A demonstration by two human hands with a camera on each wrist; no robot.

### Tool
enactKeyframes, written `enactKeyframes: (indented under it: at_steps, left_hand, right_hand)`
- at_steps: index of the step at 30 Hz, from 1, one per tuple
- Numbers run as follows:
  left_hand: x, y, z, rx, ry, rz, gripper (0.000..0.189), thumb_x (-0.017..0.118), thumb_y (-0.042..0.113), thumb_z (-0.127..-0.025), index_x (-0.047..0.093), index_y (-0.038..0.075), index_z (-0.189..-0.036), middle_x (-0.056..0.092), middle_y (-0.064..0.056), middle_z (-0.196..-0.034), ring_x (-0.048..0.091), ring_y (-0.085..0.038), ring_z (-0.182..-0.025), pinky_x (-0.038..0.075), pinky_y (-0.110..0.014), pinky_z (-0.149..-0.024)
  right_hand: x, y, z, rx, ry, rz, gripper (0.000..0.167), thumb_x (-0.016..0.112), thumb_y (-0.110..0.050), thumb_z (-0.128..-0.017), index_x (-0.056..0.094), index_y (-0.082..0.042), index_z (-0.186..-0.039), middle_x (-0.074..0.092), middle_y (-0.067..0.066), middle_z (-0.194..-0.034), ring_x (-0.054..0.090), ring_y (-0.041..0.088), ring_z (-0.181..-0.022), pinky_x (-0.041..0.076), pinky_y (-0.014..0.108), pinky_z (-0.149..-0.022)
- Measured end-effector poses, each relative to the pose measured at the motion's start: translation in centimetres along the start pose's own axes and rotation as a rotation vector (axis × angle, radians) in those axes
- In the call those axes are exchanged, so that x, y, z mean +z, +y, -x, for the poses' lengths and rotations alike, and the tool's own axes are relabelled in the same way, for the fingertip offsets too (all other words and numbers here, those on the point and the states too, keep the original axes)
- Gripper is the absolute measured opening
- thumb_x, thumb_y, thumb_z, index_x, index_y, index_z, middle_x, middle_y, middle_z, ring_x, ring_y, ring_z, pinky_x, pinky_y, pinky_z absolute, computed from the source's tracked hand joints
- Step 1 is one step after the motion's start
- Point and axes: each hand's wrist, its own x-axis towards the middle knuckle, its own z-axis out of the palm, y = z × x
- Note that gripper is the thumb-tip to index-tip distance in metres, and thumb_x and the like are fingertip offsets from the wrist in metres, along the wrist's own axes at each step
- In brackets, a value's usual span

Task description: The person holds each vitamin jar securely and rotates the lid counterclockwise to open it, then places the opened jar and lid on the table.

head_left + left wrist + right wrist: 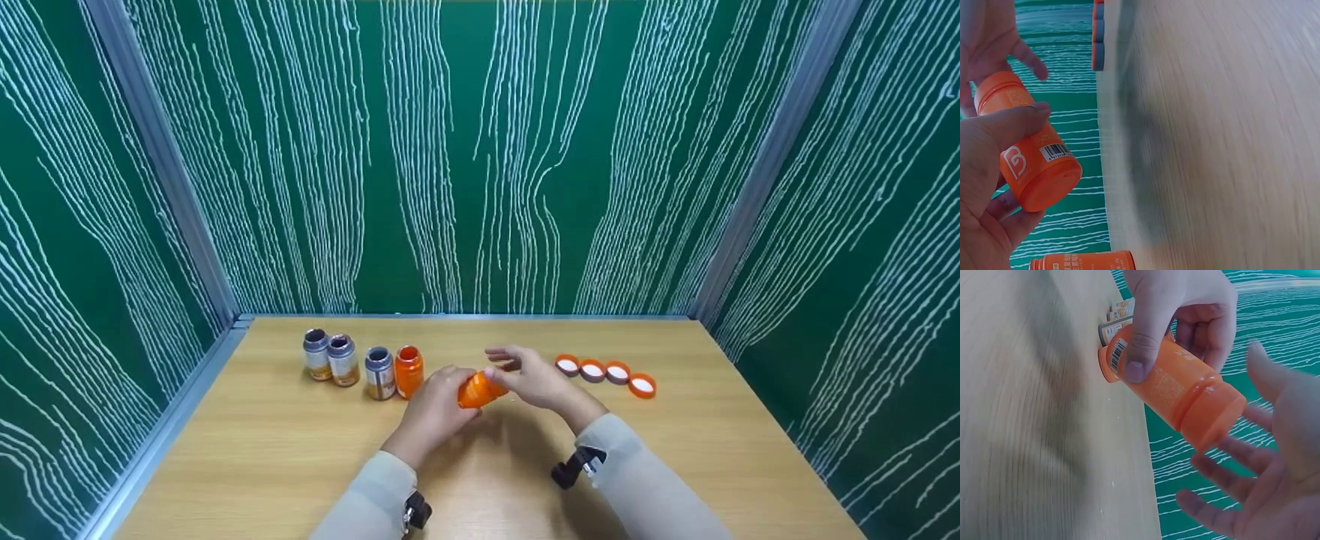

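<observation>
My left hand (436, 409) grips an orange plastic bottle (1165, 377) round its body, thumb across the side near a barcode. The bottle is tilted above the table, and its orange screw cap (1214, 415) is on, pointing toward the right hand. My right hand (541, 381) has its fingers spread and loosely bent around the cap end. In the right wrist view a gap shows between thumb and cap; whether a fingertip touches the cap is hard to tell. To the left of the left hand stands an uncapped orange bottle (409, 372).
Several uncapped grey bottles with labels, one of them a grey bottle (380, 373), stand upright at the table's back left. At the back right, several caps lie in a row, white inside up, ending in an orange cap (642, 385). Green walls surround the wooden table (300, 465).
</observation>
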Motion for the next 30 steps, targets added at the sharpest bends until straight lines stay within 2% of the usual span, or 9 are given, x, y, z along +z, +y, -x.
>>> enactKeyframes:
  at_steps: [3, 7, 9, 11, 13, 16, 23, 30]
  left_hand:
    - [-0.07, 0.10, -0.04, 0.001, -0.002, 0.001, 0.059, 0.098, 0.018, -0.091, 0.074, 0.016, -0.145, 0.077, -0.005, -0.136, 0.074, -0.027, -0.123, 0.061, -0.053, -0.118]
    - [-0.21, 0.19, -0.04, -0.004, 0.001, -0.008, 0.059, 0.097, 0.017, -0.092, 0.074, 0.016, -0.146, 0.076, -0.005, -0.138, 0.074, -0.029, -0.125, 0.060, -0.054, -0.119]
    - [-0.30, 0.23, -0.02, -0.002, 0.000, -0.016, 0.060, 0.097, 0.017, -0.092, 0.074, 0.016, -0.147, 0.076, -0.006, -0.140, 0.074, -0.030, -0.127, 0.060, -0.054, -0.119]
    - [-0.35, 0.23, -0.04, -0.007, -0.002, -0.018, 0.061, 0.097, 0.017, -0.092, 0.073, 0.016, -0.148, 0.075, -0.006, -0.141, 0.074, -0.030, -0.127, 0.059, -0.054, -0.120]
    - [-0.38, 0.16, -0.03, -0.013, -0.006, -0.014, 0.061, 0.097, 0.017, -0.092, 0.073, 0.017, -0.148, 0.075, -0.005, -0.141, 0.074, -0.030, -0.127, 0.060, -0.054, -0.119]
    - [-0.36, 0.03, 0.02, -0.019, -0.003, -0.007, 0.060, 0.097, 0.017, -0.092, 0.073, 0.018, -0.147, 0.074, -0.004, -0.140, 0.073, -0.028, -0.127, 0.060, -0.053, -0.119]
    - [-0.29, -0.01, 0.09, -0.005, 0.017, 0.004, 0.055, 0.098, 0.016, -0.091, 0.076, 0.019, -0.142, 0.063, 0.001, -0.129, 0.069, -0.023, -0.123, 0.060, -0.050, -0.119]
    - [-0.25, -0.21, 0.10, 0.011, 0.026, 0.000, 0.054, 0.097, 0.017, -0.093, 0.075, 0.018, -0.142, 0.062, 0.000, -0.128, 0.068, -0.022, -0.122, 0.060, -0.049, -0.119]
  right_hand:
    - [0.20, -0.11, -0.29, 0.082, 0.025, -0.002, 0.052, 0.069, -0.050, -0.113, 0.070, -0.016, -0.152, 0.076, 0.014, -0.140, 0.075, 0.034, -0.118, 0.068, 0.051, -0.100]
    - [0.47, -0.35, -0.52, 0.125, 0.015, 0.046, 0.056, 0.064, -0.057, -0.114, 0.073, -0.010, -0.144, 0.079, 0.011, -0.114, 0.077, 0.036, -0.094, 0.064, 0.035, -0.072]
    - [0.61, -0.45, -0.59, 0.124, 0.015, 0.061, 0.052, 0.065, -0.053, -0.114, 0.075, -0.008, -0.138, 0.079, 0.010, -0.105, 0.078, 0.036, -0.086, 0.060, 0.030, -0.063]
    - [0.74, -0.52, -0.64, 0.124, 0.022, 0.055, 0.046, 0.067, -0.048, -0.115, 0.077, -0.007, -0.134, 0.079, 0.009, -0.103, 0.078, 0.035, -0.084, 0.060, 0.028, -0.060]
    - [0.81, -0.59, -0.64, 0.121, 0.026, 0.049, 0.041, 0.070, -0.044, -0.114, 0.078, -0.008, -0.131, 0.078, 0.010, -0.104, 0.076, 0.031, -0.081, 0.061, 0.027, -0.061]
    - [0.75, -0.61, -0.62, 0.110, 0.027, 0.041, 0.037, 0.074, -0.041, -0.111, 0.078, -0.008, -0.128, 0.079, 0.011, -0.107, 0.077, 0.032, -0.086, 0.065, 0.029, -0.065]
    - [0.41, -0.74, -0.35, 0.053, 0.031, 0.082, 0.033, 0.079, -0.034, -0.108, 0.079, -0.011, -0.131, 0.079, 0.011, -0.122, 0.073, 0.025, -0.099, 0.068, 0.037, -0.086]
    - [0.05, -0.73, -0.13, -0.004, -0.001, 0.092, 0.033, 0.082, -0.027, -0.107, 0.078, -0.014, -0.137, 0.078, 0.010, -0.133, 0.074, 0.030, -0.113, 0.069, 0.043, -0.099]
